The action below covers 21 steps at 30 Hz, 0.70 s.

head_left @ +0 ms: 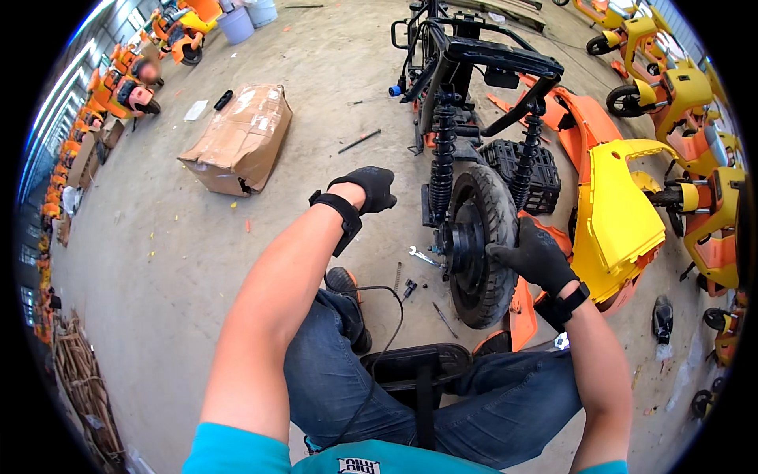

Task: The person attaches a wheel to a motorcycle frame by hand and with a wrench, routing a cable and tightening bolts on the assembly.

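Observation:
A black scooter frame (474, 51) stands before me with its wheel (501, 229) towards me, between two black coil shock absorbers (444, 142). My right hand (538, 257), in a black glove, grips the tyre's right side, with the thumb across the tread. In the air left of the wheel, my left hand (373, 189), also gloved, is curled closed and touches no part of the scooter; whatever its fingers may hold is hidden. On the floor beside the hub lie a wrench (425, 257), a spring (398, 275), a small dark part (410, 288) and a thin rod (444, 320).
A cardboard box (241, 138) sits to the left, with a dark bar (359, 141) on the floor nearby. Yellow body panels (616, 213) and orange panels (588, 118) lie at the right. Scooters (687, 99) line both sides. A black crate (525, 174) is behind the wheel.

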Available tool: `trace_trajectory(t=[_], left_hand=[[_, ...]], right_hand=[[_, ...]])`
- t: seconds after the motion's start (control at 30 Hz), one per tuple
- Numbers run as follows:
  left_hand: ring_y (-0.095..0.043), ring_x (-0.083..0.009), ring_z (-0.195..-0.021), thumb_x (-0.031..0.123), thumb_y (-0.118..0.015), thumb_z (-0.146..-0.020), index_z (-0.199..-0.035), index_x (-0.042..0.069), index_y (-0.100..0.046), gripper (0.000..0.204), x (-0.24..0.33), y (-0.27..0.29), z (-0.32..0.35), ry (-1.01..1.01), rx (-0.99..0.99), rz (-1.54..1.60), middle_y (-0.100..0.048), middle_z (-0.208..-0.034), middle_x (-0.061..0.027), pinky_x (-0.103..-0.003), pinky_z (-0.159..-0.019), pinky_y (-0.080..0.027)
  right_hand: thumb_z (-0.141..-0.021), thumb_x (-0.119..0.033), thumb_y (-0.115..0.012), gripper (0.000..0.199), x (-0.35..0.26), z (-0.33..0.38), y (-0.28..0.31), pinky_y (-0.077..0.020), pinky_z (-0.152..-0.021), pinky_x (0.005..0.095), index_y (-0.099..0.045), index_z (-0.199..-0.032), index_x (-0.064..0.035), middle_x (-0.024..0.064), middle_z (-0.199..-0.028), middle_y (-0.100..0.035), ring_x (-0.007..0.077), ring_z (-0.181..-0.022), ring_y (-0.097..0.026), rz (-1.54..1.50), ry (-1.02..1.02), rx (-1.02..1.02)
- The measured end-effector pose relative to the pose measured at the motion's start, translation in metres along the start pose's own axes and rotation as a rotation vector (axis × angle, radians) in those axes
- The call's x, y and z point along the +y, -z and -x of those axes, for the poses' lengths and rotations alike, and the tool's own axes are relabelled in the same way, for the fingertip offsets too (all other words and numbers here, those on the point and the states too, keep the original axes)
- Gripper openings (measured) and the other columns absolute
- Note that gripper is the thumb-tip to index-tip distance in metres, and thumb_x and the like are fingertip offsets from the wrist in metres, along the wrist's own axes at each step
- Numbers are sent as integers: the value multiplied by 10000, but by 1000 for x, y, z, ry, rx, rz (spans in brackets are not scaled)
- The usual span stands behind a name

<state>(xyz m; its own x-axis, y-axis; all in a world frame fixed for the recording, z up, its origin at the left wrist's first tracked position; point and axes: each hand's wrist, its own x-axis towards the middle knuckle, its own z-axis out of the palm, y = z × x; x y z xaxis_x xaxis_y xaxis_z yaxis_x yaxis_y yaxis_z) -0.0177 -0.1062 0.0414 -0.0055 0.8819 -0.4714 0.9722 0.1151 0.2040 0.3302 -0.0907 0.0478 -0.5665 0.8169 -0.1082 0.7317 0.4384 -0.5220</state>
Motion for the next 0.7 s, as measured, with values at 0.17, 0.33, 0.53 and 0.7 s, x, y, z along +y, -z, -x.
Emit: trace_trajectory(t=[0.17,0.33,0.53,0.7], left_hand=[[-553,-359,-1139,346,-626,-832,-1193,35,-565,481,-4,-1,-1,-20,36,21,-601,-1194,-203,-428,-948,-455],[-571,-361,-1108,346,-634,-821,-1165,33,-583,468,-13,-6,-2,-28,53,-1,-618,-1155,-207,-429,-923,-468],[-580,-347,-1103,295,-615,-798,-1108,24,-622,412,-14,-8,-1,-55,76,10,-621,-1150,-212,-430,-929,-472],[-586,-364,-1075,359,-621,-814,-1133,25,-592,462,-15,-7,-4,-36,24,-13,-630,-1118,-211,-436,-905,-473]], right_hand=[[-743,-495,-732,640,1,0,2,-476,-717,448,-497,-995,45,243,-847,-612,404,-826,-611,11,27,55],[-735,-453,-751,578,-4,-1,-2,-473,-726,426,-525,-976,22,210,-854,-614,372,-819,-609,-89,19,44],[-748,-474,-741,589,1,-1,-8,-467,-692,413,-506,-971,18,194,-823,-589,347,-768,-598,-46,52,69],[-766,-466,-733,583,-3,2,-4,-468,-673,406,-499,-982,23,186,-807,-590,346,-751,-596,-31,78,61]])
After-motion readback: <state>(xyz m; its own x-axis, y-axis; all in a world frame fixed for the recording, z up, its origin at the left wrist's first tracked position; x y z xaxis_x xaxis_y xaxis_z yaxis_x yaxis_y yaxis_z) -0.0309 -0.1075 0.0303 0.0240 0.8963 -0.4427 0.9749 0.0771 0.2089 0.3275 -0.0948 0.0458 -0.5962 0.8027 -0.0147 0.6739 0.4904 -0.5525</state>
